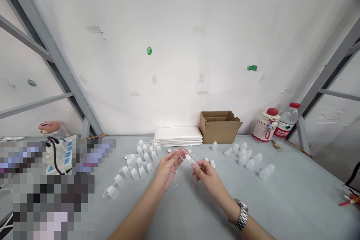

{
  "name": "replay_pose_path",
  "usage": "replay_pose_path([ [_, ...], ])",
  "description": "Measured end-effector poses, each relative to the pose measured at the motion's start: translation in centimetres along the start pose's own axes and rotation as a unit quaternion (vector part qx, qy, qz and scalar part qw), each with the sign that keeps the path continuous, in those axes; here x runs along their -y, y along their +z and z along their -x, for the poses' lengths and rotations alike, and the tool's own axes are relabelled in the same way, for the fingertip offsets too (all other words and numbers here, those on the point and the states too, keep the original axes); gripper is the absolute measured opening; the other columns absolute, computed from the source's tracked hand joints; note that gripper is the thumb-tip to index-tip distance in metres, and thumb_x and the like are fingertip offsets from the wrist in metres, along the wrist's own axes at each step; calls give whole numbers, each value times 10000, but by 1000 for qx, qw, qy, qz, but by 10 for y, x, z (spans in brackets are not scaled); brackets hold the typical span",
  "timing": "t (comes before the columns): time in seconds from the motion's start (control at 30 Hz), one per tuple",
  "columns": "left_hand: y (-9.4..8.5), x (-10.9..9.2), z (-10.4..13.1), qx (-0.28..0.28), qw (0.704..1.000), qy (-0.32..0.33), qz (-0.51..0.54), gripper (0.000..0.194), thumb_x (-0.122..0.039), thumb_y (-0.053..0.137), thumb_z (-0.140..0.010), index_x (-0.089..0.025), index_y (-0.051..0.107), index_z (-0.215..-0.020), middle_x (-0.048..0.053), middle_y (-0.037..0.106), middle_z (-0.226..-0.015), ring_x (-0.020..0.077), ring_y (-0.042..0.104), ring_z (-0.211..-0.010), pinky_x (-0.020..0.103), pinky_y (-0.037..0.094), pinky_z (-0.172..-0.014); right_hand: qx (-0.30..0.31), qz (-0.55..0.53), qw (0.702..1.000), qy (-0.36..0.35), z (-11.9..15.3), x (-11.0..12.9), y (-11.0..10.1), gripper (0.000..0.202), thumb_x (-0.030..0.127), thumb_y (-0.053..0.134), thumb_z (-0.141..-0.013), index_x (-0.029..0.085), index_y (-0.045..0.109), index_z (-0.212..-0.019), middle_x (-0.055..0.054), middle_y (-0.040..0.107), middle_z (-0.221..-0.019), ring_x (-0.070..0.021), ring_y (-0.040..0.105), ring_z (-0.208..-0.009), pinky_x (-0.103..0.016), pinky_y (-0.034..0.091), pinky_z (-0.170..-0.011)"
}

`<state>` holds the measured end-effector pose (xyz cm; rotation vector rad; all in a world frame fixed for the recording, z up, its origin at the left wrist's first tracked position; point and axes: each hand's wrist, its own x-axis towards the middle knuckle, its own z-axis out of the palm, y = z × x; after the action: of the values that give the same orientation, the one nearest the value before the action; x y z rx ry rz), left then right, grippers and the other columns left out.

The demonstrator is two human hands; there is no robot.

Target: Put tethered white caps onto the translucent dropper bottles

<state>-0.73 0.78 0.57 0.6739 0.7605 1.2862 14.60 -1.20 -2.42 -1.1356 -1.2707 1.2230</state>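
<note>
Over the middle of the table, both my hands meet at a small translucent squeeze bottle point(194, 163), which is tilted. My right hand point(206, 174) is closed around the bottle's body. My left hand point(170, 167) pinches at its white cap point(188, 157), which has a thin strap; the exact grip of the fingertips is too small to make out. To the left stand several capped bottles point(135, 173) with looped straps. Several bottles without caps point(250, 164) are spread to the right. Loose white caps point(212, 162) lie just behind my right hand, and others are partly hidden behind my left.
Against the wall are a stack of white flat packages point(178, 137) and an open cardboard box point(221, 132). A decorated jar point(266, 125) and a red-capped plastic bottle point(287, 122) stand at the back right. A power strip point(63, 155) lies left, beside a pixelated area.
</note>
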Motion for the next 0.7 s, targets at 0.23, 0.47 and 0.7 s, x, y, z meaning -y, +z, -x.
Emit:
replay_pose_path([
  [0.23,-6,2,-5,-44,999,2,23,177,-229,739,-641,-142,703,-791,80,729,-887,198,665,-873,339,420,-961,2,45,999,-5,1,-6,-1,359,566,568,-732,209,531,-728,1,550,-626,-160,500,-568,-298,421,-550],
  [0.47,1,-2,1,4,999,-20,25,145,-261,702,-685,-132,710,-750,75,729,-890,182,652,-877,281,454,-882,3,94,993,-78,13,15,2,248,451,520,-820,214,529,-745,10,521,-634,-159,478,-612,-287,382,-614],
  [0.7,2,-2,6,76,997,-20,17,168,-281,677,-711,-127,713,-767,81,728,-878,192,646,-866,279,457,-819,6,114,988,-102,19,21,1,242,433,489,-840,215,527,-742,11,505,-640,-160,471,-624,-274,371,-607],
])
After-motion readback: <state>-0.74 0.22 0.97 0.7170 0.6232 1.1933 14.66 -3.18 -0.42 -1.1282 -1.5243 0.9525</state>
